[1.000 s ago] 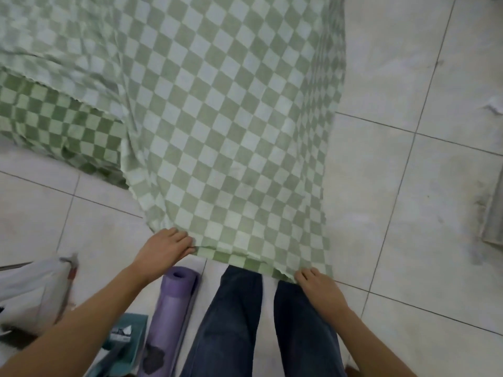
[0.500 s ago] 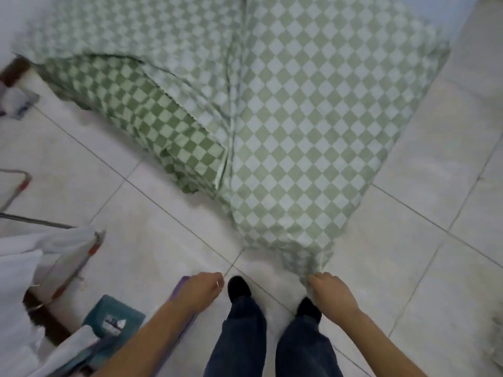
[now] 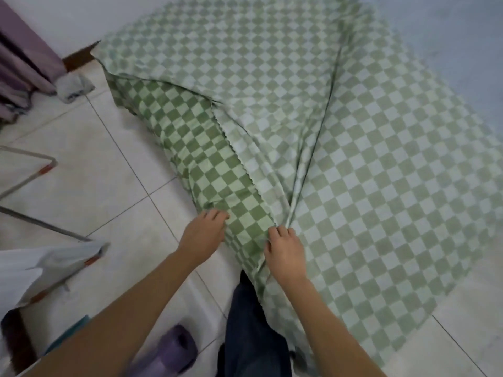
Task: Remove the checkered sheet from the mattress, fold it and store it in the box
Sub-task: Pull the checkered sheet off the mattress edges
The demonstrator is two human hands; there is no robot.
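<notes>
At the near corner of the green-and-white checkered sheet (image 3: pixel 353 159), a thin soft fabric lying spread wide, we are working with both hands close together. Our left hand (image 3: pixel 202 238) is curling its fingers round the edge of the sheet's darker, turned-over flap. Our right hand (image 3: pixel 285 254), just beside it, is pinching the bunched ridge where a long crease is running away across the sheet. We are judging that the two grips are sitting so near each other in order to match one layer's edge to the other before a fold. The wide spread is giving us flat cloth to line up.

The sheet is resting mostly on the pale square floor tiles (image 3: pixel 95 186), so we are taking the stripping step as done and the folding as under way. Whether the pale blue surface beyond the sheet's far right side is the mattress, we cannot tell, and we are not making out any box.

Left of the sheet, a grey metal tube frame (image 3: pixel 27 183) is standing on the tiles. Beyond the sheet's far left corner, a purple pleated curtain (image 3: pixel 24 58) is hanging. On the sheet's near side, its edge is draping against our dark blue trouser leg (image 3: pixel 253 322), with a purple rolled foam mat (image 3: pixel 174 352) lying just left of that.
</notes>
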